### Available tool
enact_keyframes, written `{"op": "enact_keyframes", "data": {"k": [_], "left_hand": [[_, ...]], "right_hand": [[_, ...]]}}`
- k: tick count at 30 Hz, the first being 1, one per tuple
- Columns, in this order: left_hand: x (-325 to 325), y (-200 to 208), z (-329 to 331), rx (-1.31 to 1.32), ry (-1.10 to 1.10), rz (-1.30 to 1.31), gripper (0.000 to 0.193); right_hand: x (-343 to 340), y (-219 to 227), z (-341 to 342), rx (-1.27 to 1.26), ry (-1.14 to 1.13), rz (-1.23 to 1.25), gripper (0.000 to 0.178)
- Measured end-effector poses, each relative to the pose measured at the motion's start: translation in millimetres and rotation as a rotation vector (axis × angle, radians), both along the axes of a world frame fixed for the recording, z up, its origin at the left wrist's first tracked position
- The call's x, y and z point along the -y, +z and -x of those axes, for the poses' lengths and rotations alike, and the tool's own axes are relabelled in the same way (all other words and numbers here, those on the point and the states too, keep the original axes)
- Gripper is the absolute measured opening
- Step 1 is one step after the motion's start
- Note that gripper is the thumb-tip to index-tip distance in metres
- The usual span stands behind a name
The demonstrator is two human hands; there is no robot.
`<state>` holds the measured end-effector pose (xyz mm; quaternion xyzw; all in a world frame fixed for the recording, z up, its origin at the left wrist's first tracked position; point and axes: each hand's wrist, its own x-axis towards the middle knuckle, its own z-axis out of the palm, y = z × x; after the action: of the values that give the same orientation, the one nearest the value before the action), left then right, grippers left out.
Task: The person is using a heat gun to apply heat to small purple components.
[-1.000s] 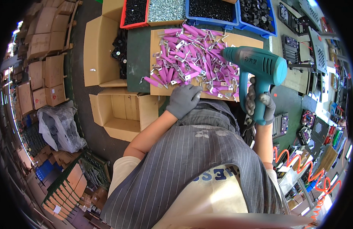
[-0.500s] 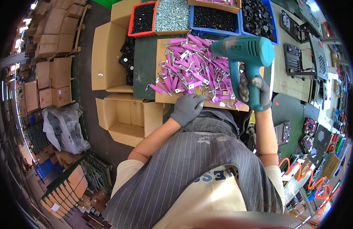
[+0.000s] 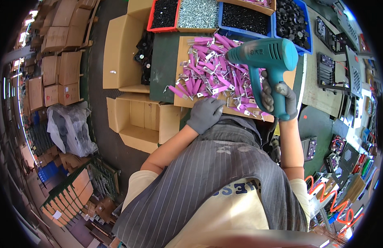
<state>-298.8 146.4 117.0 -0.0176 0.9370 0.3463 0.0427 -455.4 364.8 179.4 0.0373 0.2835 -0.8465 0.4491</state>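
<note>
My left hand (image 3: pixel 204 115) lies at the near edge of the cardboard sheet (image 3: pixel 184 49); whether its fingers grip anything, I can't tell. Just beyond them, jumbled every way, lie the pink-sleeved metal pieces (image 3: pixel 216 69). Rightward, the heat gun (image 3: pixel 269 54) points left toward them, my right hand (image 3: pixel 290 100) clamped round its handle.

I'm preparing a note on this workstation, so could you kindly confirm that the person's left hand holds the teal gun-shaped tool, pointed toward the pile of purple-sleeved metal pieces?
Not quite: the head view shows the right hand holding the teal gun-shaped tool, pointed toward the pile of purple-sleeved metal pieces.
</note>
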Motion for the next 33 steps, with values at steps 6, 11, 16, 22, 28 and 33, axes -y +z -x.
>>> {"op": "enact_keyframes", "data": {"k": [6, 11, 16, 22, 28, 33], "left_hand": [[5.0, -1.9, -4.3, -0.044, 0.027, 0.002, 0.019], [7.2, -0.5, -6.5, -0.025, 0.013, 0.006, 0.021], [9.2, -3.3, -10.2, -0.028, 0.011, 0.008, 0.021], [16.2, -6.3, -16.3, -0.039, 0.031, -0.034, 0.02], [15.2, -4.2, -20.6, -0.011, 0.048, -0.029, 0.019], [15.8, -4.9, -23.3, -0.018, 0.044, -0.051, 0.018]], "right_hand": [[-5.4, 8.8, -25.0, 0.025, 0.013, -0.013, 0.061], [-9.8, 13.8, -37.9, -0.002, 0.028, -0.148, 0.066], [-9.6, 13.1, -42.6, 0.02, 0.019, -0.158, 0.067], [-13.8, 17.2, -56.5, 0.025, -0.001, -0.144, 0.067], [-12.3, 19.1, -68.0, 0.073, -0.002, -0.122, 0.068], [-8.4, 19.0, -71.0, 0.063, 0.01, -0.09, 0.067]]}}
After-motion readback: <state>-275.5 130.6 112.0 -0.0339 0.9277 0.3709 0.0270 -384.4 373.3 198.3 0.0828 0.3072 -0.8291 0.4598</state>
